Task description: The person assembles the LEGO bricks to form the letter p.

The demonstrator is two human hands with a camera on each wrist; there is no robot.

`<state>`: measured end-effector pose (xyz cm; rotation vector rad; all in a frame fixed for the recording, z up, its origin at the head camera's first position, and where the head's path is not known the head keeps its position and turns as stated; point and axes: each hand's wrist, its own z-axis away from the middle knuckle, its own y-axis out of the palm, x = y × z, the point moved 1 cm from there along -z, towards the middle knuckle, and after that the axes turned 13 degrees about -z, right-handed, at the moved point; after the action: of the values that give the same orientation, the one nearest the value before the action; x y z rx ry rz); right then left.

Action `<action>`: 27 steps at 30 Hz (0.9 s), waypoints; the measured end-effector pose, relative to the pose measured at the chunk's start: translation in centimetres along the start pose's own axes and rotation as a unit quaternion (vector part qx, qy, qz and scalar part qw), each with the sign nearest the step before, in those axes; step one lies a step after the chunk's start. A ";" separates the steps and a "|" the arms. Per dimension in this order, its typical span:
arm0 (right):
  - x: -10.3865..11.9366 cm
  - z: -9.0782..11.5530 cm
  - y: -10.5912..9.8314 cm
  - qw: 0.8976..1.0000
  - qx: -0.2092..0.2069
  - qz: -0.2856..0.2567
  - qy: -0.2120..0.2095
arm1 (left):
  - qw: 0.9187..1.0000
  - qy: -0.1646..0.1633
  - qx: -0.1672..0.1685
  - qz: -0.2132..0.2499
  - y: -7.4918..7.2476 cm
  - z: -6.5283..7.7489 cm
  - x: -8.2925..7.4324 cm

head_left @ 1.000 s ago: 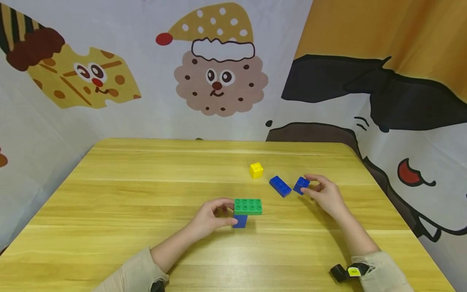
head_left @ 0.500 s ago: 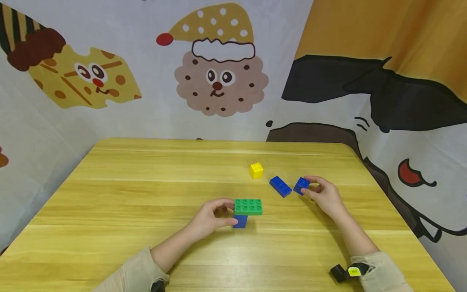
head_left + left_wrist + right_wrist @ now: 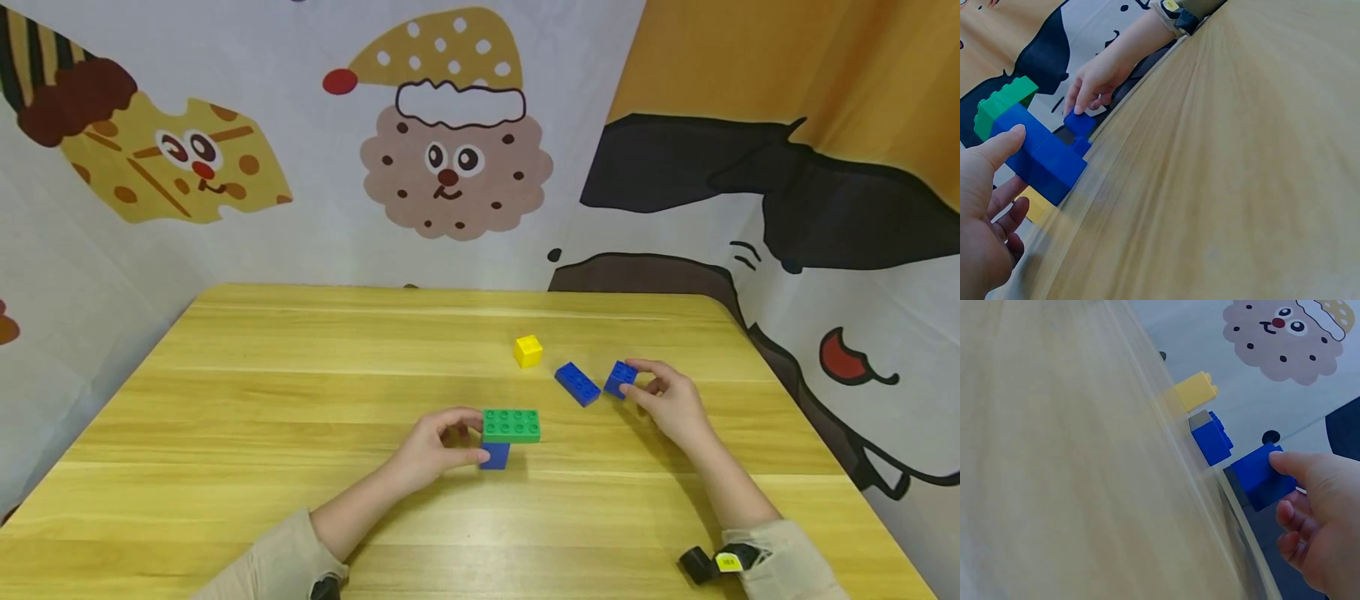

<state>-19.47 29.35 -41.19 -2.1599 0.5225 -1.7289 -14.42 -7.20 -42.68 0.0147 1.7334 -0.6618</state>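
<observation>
My left hand (image 3: 427, 450) grips a small tower between thumb and fingers. Its green brick (image 3: 511, 425), eight studs on top, overhangs to the right of the blue bricks (image 3: 1047, 156) stacked beneath. In the left wrist view the thumb presses the blue side of the tower. Farther right, my right hand (image 3: 672, 406) pinches a square blue brick (image 3: 620, 379) by thumb and fingertips, studs upward. The right wrist view shows this brick (image 3: 1261, 475) at or just above the tabletop; the exact gap cannot be told.
A longer blue brick (image 3: 577, 384) lies left of the right hand's brick, slightly apart from it. Behind it to the left stands a yellow brick (image 3: 528, 351). The wooden table (image 3: 300, 367) meets a cartoon-printed cloth (image 3: 300, 250) at its back edge.
The square blue brick in the right hand has shifted up very slightly. My left hand and its tower stay in place.
</observation>
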 end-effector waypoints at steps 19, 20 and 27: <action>3.1 0.6 0.3 0.997 -0.013 -0.025 -0.071 | 1.000 0.006 -0.004 -0.001 0.2 0.0 0.2; 3.3 0.6 0.4 0.997 -0.013 -0.030 -0.075 | 1.000 0.008 -0.004 -0.001 0.3 0.0 0.3; 4.7 1.0 0.5 0.995 -0.006 -0.046 -0.088 | 1.000 0.007 -0.005 -0.002 0.2 0.0 0.3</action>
<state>-17.60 26.69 -37.62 -2.3497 0.3934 -1.5626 -14.40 -7.10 -43.05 0.0090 1.7515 -0.6581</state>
